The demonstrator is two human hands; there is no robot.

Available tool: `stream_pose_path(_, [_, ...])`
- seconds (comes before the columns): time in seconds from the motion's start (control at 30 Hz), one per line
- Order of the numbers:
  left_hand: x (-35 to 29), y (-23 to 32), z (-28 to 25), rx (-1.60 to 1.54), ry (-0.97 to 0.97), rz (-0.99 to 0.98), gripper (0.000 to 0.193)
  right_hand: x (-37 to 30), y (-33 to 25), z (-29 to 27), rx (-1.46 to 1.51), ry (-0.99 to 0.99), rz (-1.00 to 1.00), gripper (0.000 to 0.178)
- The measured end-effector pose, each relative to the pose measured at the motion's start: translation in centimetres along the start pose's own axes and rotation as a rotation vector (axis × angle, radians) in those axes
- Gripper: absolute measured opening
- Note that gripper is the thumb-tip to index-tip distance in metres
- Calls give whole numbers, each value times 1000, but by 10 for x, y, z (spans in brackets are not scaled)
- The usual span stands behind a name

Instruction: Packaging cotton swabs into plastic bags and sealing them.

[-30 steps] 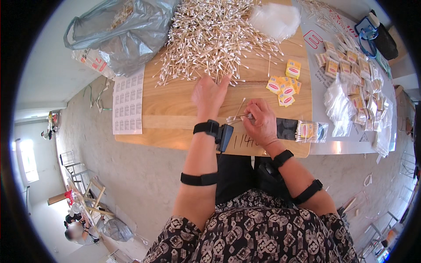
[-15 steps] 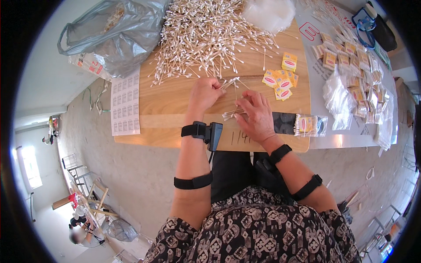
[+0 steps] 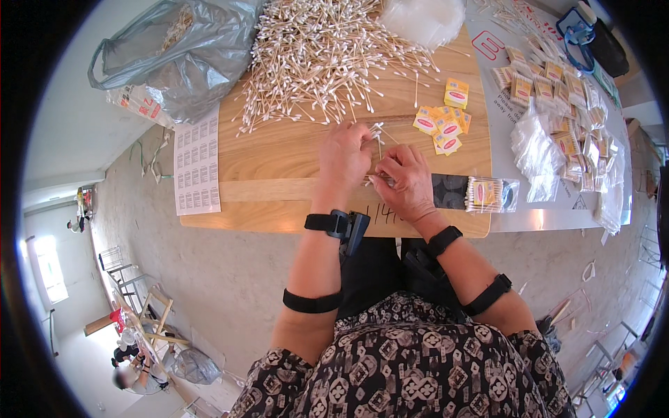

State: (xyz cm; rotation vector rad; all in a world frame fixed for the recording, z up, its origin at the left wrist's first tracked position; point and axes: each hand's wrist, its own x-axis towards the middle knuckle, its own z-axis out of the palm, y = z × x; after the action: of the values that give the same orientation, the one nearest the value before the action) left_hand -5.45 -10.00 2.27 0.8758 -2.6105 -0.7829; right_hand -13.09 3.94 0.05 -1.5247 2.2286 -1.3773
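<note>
My two hands are close together over the wooden board, just in front of a large pile of cotton swabs (image 3: 313, 63). My left hand (image 3: 346, 159) has its fingers curled and pinched around cotton swabs, largely hidden behind the fingers. A few loose swabs (image 3: 378, 132) lie by its fingertips. My right hand (image 3: 406, 182) is closed on a small bundle of cotton swabs (image 3: 369, 180); only some tips show past the thumb. To its right, a clear bag of swabs with a yellow card (image 3: 482, 194) lies on a dark patch.
Yellow cards (image 3: 442, 125) lie loose beside a small stack of them (image 3: 456, 93). Filled swab packets (image 3: 568, 104) and empty clear bags (image 3: 535, 153) cover the right side. A grey plastic bag (image 3: 185, 66) and a printed label sheet (image 3: 198, 167) are at left.
My left hand has moved right and slightly down, closer to my right hand. The bundle in my right hand is now mostly covered.
</note>
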Motion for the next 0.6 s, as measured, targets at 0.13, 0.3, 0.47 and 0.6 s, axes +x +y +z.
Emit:
stream_pose_path(0.13, [-9, 6, 3, 84, 120, -122, 14, -1, 2, -2, 7, 7, 1, 15])
stream_pose_path(0.3, [-2, -5, 1, 23, 114, -132, 16, -7, -3, -6, 14, 32, -34, 13])
stream_pose_path(0.47, [-2, 7, 5, 57, 166, 125, 20, -23, -2, -14, -4, 25, -16, 13])
stream_pose_path(0.6, [-9, 14, 6, 94, 64, 286, 21, -25, -6, -15, -1, 58, -11, 14])
